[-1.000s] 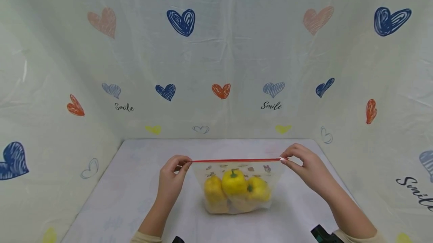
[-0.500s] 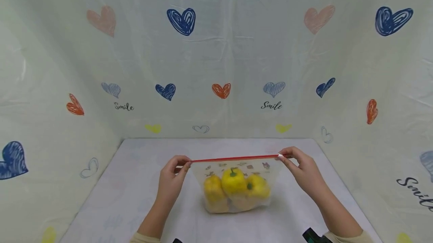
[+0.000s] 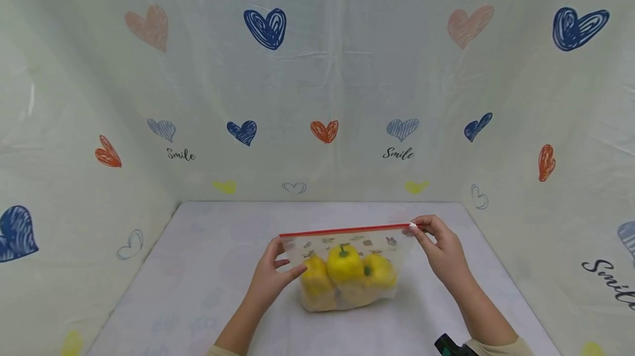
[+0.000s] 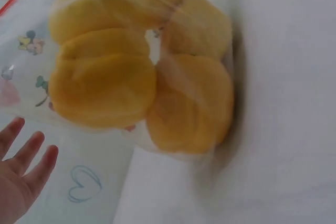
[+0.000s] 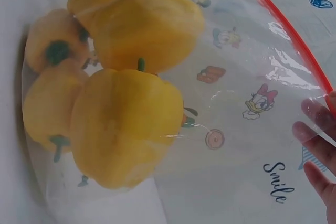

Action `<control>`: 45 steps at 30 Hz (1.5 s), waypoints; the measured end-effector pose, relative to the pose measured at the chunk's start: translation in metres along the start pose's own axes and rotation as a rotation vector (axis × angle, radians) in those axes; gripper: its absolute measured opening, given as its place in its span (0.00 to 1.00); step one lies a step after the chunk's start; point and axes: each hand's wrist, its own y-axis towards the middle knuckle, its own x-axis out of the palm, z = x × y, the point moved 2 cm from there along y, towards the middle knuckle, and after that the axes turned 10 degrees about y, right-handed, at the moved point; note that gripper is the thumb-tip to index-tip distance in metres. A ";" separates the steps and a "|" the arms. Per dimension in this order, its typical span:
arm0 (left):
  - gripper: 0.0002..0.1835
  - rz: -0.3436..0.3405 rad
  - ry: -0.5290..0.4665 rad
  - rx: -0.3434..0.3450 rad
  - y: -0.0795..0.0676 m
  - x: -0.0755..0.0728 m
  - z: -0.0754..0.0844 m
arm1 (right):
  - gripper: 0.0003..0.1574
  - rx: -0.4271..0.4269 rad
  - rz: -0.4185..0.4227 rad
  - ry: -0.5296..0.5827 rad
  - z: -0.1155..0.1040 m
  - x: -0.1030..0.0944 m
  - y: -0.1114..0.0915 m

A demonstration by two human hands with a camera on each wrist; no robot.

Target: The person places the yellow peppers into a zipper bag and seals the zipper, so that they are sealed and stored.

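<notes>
A clear zip bag (image 3: 379,239) with cartoon prints and a red zip strip (image 3: 347,230) stands on the table, several yellow bell peppers (image 3: 344,265) inside it. At its top right corner my right hand (image 3: 443,254) pinches the strip by the white slider (image 3: 413,226). My left hand (image 3: 270,278) is at the bag's left edge, thumb in front of the plastic and fingers near the upper corner. The left wrist view shows its fingers (image 4: 41,169) spread and straight beside the bag. Green stems (image 5: 58,52) show through the plastic in the right wrist view.
A white table (image 3: 198,268) lies under the bag. Pale sheeting (image 3: 317,86) printed with hearts and "Smile" rises behind and on both sides. A dark device (image 3: 451,345) sits at my right wrist.
My left hand has let go of the top left corner and spread its fingers, shifting right and down. The strip's right end rose slightly. My right hand still pinches there.
</notes>
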 end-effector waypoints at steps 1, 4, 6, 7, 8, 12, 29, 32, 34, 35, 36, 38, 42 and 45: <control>0.40 -0.018 -0.008 -0.015 -0.001 0.003 -0.004 | 0.07 0.004 0.008 0.002 0.001 0.000 0.000; 0.44 -0.070 -0.014 -0.053 -0.002 0.012 -0.018 | 0.08 0.020 0.022 0.009 0.004 0.001 0.000; 0.47 -0.103 -0.001 -0.069 -0.004 0.017 -0.027 | 0.08 0.032 0.026 0.017 0.006 0.001 0.000; 0.48 -0.119 0.010 -0.080 -0.005 0.020 -0.030 | 0.08 0.037 0.028 0.022 0.007 0.001 0.000; 0.48 -0.131 0.025 -0.086 -0.005 0.022 -0.034 | 0.09 0.040 0.031 0.025 0.008 0.001 0.000; 0.49 -0.164 0.060 -0.097 -0.008 0.031 -0.043 | 0.09 0.039 0.045 0.032 0.009 0.001 0.000; 0.48 -0.155 0.015 -0.129 -0.011 0.041 -0.045 | 0.33 0.155 -0.053 0.198 0.051 0.007 -0.018; 0.48 -0.154 0.010 -0.123 -0.011 0.041 -0.047 | 0.37 0.194 -0.069 0.217 0.062 0.012 -0.030; 0.48 -0.154 0.007 -0.116 -0.010 0.041 -0.047 | 0.40 0.222 -0.076 0.224 0.070 0.015 -0.035; 0.48 -0.153 0.003 -0.115 -0.011 0.041 -0.048 | 0.41 0.242 -0.083 0.219 0.073 0.017 -0.037; 0.48 -0.153 -0.003 -0.116 -0.011 0.041 -0.048 | 0.42 0.263 -0.087 0.216 0.076 0.019 -0.039; 0.49 -0.157 -0.012 -0.116 -0.011 0.041 -0.048 | 0.44 0.296 -0.093 0.218 0.081 0.022 -0.042; 0.48 -0.159 -0.022 -0.114 -0.010 0.041 -0.049 | 0.47 0.340 -0.135 0.244 0.091 0.029 -0.047; 0.48 -0.163 -0.027 -0.113 -0.009 0.042 -0.050 | 0.49 0.354 -0.178 0.284 0.098 0.035 -0.049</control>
